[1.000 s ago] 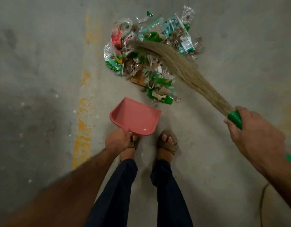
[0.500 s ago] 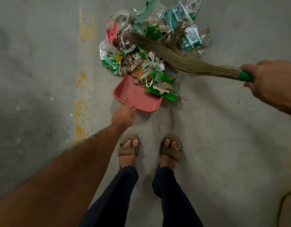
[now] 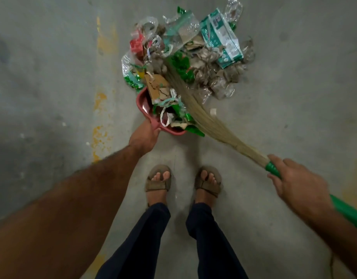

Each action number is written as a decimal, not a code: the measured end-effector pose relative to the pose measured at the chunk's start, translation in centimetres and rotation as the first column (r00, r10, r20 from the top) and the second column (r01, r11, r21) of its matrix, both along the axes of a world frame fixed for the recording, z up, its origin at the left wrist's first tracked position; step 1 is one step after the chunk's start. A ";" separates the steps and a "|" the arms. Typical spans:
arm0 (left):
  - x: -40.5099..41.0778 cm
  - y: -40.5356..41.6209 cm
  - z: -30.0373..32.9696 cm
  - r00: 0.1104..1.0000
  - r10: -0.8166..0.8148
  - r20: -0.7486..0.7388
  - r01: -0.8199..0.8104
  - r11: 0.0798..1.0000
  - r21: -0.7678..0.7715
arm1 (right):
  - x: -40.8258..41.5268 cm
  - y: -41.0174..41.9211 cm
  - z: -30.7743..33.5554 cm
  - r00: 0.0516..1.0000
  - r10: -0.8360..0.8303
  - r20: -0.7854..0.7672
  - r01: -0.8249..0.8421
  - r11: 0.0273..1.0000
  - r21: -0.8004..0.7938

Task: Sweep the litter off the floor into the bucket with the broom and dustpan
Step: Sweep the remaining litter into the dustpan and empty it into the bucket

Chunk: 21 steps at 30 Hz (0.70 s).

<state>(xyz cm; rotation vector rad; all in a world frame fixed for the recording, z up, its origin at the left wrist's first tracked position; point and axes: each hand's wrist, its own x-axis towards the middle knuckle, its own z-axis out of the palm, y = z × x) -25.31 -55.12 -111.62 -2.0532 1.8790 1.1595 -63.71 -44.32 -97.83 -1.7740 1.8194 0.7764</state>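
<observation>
- A grey concrete floor [image 3: 52, 81], smooth and dull, with darker stains toward its left side and small pale specks scattered over it.
- A worn, broken line of yellow paint patches [image 3: 100, 135] running up and down the floor left of centre, flaked so that the grey shows through.
- A pair of tan strapped sandals: the left one [image 3: 158, 181] and the right one [image 3: 208, 183], side by side on the floor, toes pointing up the frame.
- Dark navy trouser legs [image 3: 151, 234] reaching down to the ankles above the sandals.
- A thin dark cord [image 3: 332, 264] lying on the floor at the lower right edge.
</observation>
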 end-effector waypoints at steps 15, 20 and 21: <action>2.5 9.2 13.9 1.000 0.011 0.008 -0.011 0.999 0.042 | 5.4 17.6 13.5 0.901 -0.434 0.020 0.434 0.901 0.013; 2.3 10.4 24.7 0.999 -0.036 0.012 0.036 0.999 0.000 | 4.8 21.5 23.7 0.881 -0.472 0.024 0.471 0.881 0.030; 2.2 10.6 26.9 0.999 -0.047 0.006 0.047 0.999 -0.009 | 4.9 22.2 25.7 0.873 -0.487 0.014 0.486 0.873 0.034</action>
